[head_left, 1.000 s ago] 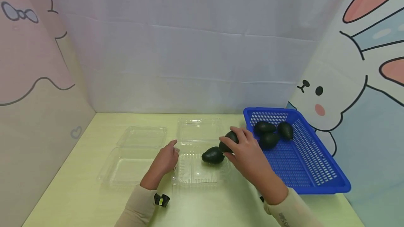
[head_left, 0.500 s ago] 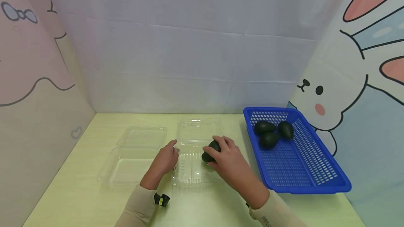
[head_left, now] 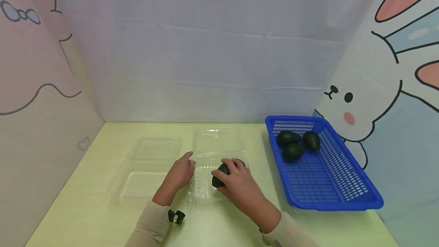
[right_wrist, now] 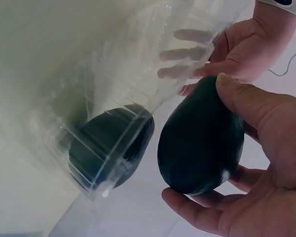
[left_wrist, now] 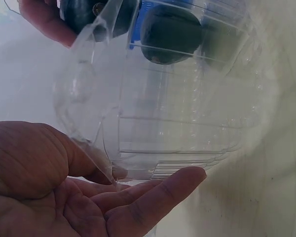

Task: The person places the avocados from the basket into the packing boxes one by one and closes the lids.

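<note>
My right hand (head_left: 241, 186) grips a dark green avocado (head_left: 219, 176) above the near half of an open clear plastic clamshell container (head_left: 202, 193). In the right wrist view, thumb and fingers hold that avocado (right_wrist: 202, 140) at its two ends. Another avocado (right_wrist: 113, 145) lies in the container, seen through its wall; in the head view my right hand mostly hides it. My left hand (head_left: 180, 174) pinches the container's left edge, the thumb and fingers on either side of the plastic (left_wrist: 138, 173) in the left wrist view.
A blue perforated basket (head_left: 329, 205) stands on the right, with 3 avocados (head_left: 292, 151) at its far end. A second open clear clamshell container (head_left: 137, 186) lies left of my left hand. Cloth walls (head_left: 205, 48) enclose the table (head_left: 85, 216) at the back and sides.
My right hand has carried the avocado leftward and a little toward me, from beside the lying avocado to over the container's near half. The left hand has stayed at the container's edge.
</note>
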The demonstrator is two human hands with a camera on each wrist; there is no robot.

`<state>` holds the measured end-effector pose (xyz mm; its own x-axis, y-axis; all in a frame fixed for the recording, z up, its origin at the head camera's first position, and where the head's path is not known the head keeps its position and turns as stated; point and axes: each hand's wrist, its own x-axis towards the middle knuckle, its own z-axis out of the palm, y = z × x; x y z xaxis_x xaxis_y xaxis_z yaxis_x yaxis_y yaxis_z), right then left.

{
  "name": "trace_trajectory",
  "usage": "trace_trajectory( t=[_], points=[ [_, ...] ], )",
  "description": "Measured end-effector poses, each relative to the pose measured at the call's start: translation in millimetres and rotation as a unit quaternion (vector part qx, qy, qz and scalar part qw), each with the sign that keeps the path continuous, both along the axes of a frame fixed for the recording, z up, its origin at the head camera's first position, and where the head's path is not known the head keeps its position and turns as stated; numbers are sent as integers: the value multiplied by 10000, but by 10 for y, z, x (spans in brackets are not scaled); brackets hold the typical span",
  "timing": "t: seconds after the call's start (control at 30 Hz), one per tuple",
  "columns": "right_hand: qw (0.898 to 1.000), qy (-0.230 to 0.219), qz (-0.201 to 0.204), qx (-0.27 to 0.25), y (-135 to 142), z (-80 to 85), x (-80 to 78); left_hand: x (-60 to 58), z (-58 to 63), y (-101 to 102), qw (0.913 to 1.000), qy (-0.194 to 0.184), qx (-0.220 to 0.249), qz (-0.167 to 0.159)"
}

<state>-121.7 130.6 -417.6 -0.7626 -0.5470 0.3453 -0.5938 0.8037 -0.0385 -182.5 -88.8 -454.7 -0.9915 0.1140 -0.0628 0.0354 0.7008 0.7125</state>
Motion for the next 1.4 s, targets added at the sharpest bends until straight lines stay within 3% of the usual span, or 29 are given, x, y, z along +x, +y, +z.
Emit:
trace_trajectory(
  t=[0.57,1.0,1.4],
  points=[
    [9986,-476,79,-203,4,-190,39,-7,-12,-8,10000,-1,42,-20],
    [9952,-926,96,-288,7,-155,54,-1,-14,-11,10000,39,65,-58],
    [9953,-941,94,-196,16,-196,43,3,-6,-18,9999,-9,115,-57]
  ],
)
